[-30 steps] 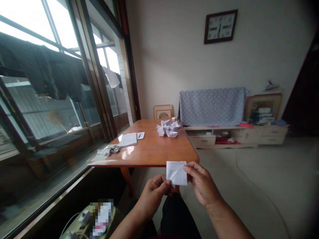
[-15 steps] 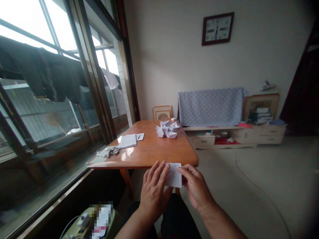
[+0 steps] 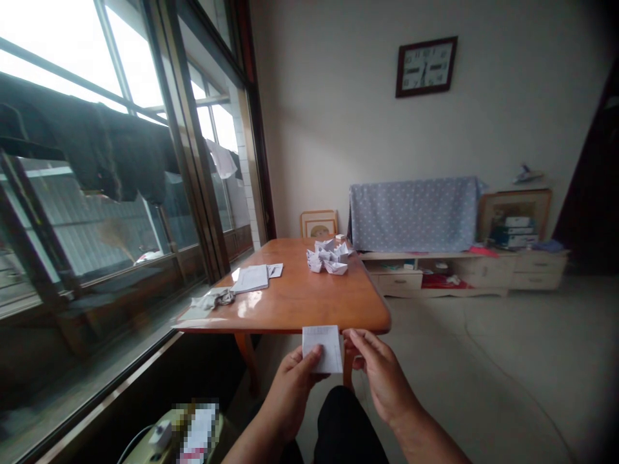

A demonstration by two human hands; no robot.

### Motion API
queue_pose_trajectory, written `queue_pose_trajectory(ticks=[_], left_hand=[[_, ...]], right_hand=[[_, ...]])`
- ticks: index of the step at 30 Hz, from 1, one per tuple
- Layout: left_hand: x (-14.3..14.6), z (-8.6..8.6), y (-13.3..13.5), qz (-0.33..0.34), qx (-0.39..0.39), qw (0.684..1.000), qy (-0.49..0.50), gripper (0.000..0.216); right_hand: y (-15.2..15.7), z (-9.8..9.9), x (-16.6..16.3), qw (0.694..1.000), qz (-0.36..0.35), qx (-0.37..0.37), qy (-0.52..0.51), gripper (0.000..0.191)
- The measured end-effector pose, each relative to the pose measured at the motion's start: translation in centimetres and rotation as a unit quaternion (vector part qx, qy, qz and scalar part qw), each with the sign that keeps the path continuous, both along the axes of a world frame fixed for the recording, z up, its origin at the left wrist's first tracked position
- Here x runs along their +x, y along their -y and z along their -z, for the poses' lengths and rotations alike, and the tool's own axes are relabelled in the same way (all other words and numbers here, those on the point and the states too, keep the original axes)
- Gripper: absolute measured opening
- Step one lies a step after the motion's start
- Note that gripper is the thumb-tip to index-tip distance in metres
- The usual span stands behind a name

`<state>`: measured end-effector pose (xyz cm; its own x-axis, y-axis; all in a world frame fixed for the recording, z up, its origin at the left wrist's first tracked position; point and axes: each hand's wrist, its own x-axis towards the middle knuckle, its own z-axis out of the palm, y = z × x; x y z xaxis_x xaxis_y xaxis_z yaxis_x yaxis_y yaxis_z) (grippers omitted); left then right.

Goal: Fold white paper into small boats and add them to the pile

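My left hand (image 3: 293, 386) holds a small, square piece of folded white paper (image 3: 325, 341) just in front of the table's near edge. Its thumb lies flat on the paper's face, and the other fingers are behind, mostly hidden. Close by the paper's right edge is my right hand (image 3: 380, 367), with its fingers curled and drawn together. Whether a paper edge is between those fingertips I cannot make out. Several folded white paper shapes (image 3: 329, 258), like little boats, stand in a cluster on the far part of the wooden table (image 3: 290, 303).
A stack of white paper sheets (image 3: 251, 278) and a crumpled grey cloth (image 3: 213, 299) lie on the table's left side. A green stool (image 3: 155, 441) with items stands low at the left. Windows (image 3: 120, 225) line the left side; a low cabinet (image 3: 396, 281) stands behind.
My left hand has gone from lying flat over the paper to gripping it with the thumb on top. The paper has moved slightly left, and my right fingertips have come off its face.
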<state>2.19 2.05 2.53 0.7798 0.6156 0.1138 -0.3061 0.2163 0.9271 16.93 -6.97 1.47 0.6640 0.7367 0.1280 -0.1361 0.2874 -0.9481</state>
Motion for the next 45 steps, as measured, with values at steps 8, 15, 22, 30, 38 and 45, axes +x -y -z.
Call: queue_pose_trajectory(ticks=[8, 15, 22, 30, 38, 45], left_hand=[[-0.2, 0.1, 0.3, 0.025, -0.028, 0.999, -0.017, 0.032], [-0.3, -0.8, 0.8, 0.054, -0.063, 0.996, 0.014, 0.043], [-0.2, -0.1, 0.6, 0.040, -0.069, 0.997, 0.026, 0.041], [-0.4, 1.0, -0.4, -0.021, 0.043, 0.998, -0.043, 0.040], [-0.3, 1.0, -0.1, -0.003, -0.008, 0.999, -0.042, 0.042], [-0.4, 0.4, -0.3, 0.006, -0.028, 1.000, -0.007, 0.033]], right_hand=[[-0.5, -0.5, -0.8, 0.998, -0.059, 0.034, -0.006, 0.036], [-0.5, 0.2, -0.2, 0.999, -0.021, 0.040, -0.010, 0.028], [-0.8, 1.0, -0.2, 0.993, -0.059, 0.067, -0.083, 0.023], [-0.2, 0.4, -0.2, 0.998, -0.058, 0.027, -0.002, 0.030], [-0.1, 0.5, 0.4, 0.998, -0.026, 0.056, -0.004, 0.028], [0.6, 0.2, 0.7, 0.994, -0.058, 0.070, -0.056, 0.028]])
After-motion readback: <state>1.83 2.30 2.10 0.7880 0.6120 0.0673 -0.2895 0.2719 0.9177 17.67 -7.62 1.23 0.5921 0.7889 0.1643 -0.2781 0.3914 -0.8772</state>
